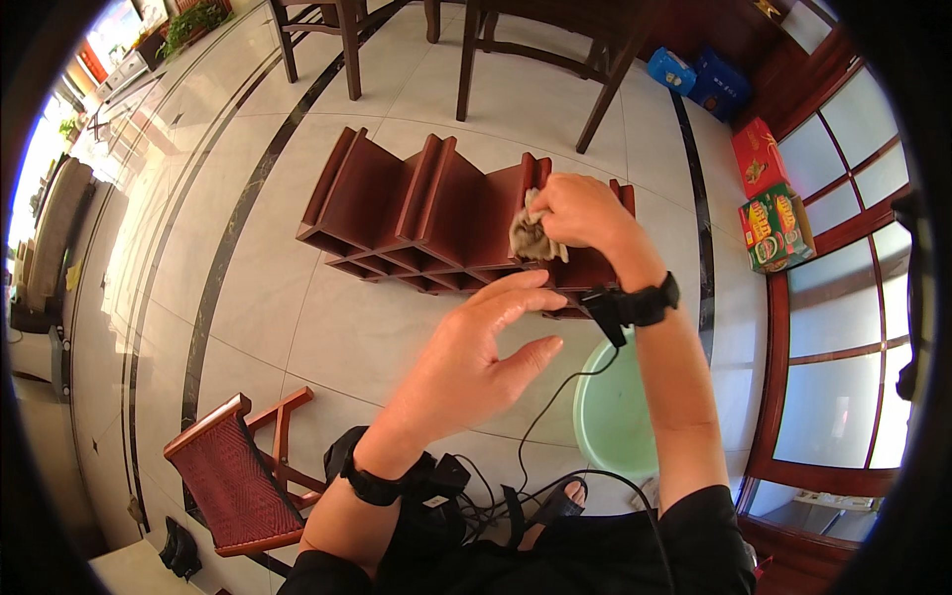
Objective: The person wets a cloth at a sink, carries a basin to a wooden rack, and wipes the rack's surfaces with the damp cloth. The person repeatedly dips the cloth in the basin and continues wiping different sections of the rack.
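A dark red wooden rack (pixel 439 216) with open compartments and raised ridges stands on the tiled floor before me. My right hand (pixel 584 210) grips a crumpled beige cloth (pixel 534 232) against the rack's right part. My left hand (pixel 494 342) is held in front of the rack's near edge, fingers apart and thumb out, with nothing in it. Black straps with small devices and cables are around both wrists. A pale green plastic basin (pixel 613 416) stands on the floor below my right forearm, which hides part of it.
A folding stool (pixel 238 476) with a woven red seat is at lower left. Black cables (pixel 491 513) hang near my feet. Dark wooden chairs (pixel 535 52) stand beyond the rack. Printed boxes (pixel 777 227) line the glass-paned wooden doors (pixel 833 357) at right.
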{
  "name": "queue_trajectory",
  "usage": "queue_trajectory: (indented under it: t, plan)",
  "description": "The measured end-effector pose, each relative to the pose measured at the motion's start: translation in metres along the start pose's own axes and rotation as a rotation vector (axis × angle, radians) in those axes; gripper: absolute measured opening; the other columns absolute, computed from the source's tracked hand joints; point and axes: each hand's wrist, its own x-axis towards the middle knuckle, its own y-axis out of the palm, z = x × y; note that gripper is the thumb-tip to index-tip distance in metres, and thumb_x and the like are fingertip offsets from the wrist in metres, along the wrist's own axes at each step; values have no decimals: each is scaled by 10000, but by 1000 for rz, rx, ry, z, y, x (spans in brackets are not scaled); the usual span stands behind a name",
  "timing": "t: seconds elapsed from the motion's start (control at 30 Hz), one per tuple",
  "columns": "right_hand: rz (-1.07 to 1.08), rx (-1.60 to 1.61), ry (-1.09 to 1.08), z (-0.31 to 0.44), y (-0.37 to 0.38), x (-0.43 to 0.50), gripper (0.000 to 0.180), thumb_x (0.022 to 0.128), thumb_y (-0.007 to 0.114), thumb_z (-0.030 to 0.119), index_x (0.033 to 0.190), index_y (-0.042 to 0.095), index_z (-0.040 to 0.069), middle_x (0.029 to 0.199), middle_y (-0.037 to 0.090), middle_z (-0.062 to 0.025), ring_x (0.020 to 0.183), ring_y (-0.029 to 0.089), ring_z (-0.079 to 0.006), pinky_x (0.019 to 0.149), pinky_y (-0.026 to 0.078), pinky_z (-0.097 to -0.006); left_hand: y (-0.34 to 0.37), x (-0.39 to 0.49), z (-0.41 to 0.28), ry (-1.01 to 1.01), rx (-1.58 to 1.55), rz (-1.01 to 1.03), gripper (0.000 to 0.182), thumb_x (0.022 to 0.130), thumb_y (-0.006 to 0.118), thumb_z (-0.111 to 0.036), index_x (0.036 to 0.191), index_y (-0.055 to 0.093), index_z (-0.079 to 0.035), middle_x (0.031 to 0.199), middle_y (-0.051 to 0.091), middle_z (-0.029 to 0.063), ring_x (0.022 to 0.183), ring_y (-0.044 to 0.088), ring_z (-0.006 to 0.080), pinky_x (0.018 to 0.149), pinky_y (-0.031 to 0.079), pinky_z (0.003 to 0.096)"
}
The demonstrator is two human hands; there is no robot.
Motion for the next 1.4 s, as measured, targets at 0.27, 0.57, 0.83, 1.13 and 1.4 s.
queue_trajectory:
  t: [0.27,0.57,0.83,1.13,1.4]
  plan:
    - [-371,-15,255,-10,7,53,262,888,598,143,995,831,195,1045,695,-120,943,706,-346,849,573,-456,-4,-3,0,56,-5,-14,344,951,750,-132,1286,694,-78,1501,582,187,1261,653,315,854,545,365]
    - [59,-37,8,6,0,-8,268,796,563,122,886,813,157,956,675,-156,909,674,-392,816,558,-477,5,-6,-1,60,-50,51,359,940,770,-123,1287,694,-71,1463,618,185,1292,634,346,1005,529,401]
    - [-410,-78,125,24,30,3,174,933,603,144,905,774,133,1015,655,-139,838,711,-351,744,595,-470,7,-15,-8,76,-85,56,335,937,757,-110,1249,678,-17,1439,598,203,1158,669,367,880,576,391]
    - [-202,175,-387,35,9,-36,257,835,641,65,1035,787,133,1048,668,-44,884,696,-292,778,582,-410,19,-11,0,157,-77,71,347,934,779,-116,1266,696,-62,1489,584,187,1188,677,344,834,583,370]
    - [-325,-81,-77,-17,7,76,260,882,611,131,1049,807,165,1048,672,-93,934,688,-337,825,576,-442,6,-17,1,134,-62,31,355,940,771,-129,1275,688,-48,1486,576,218,1251,646,365,822,583,367]
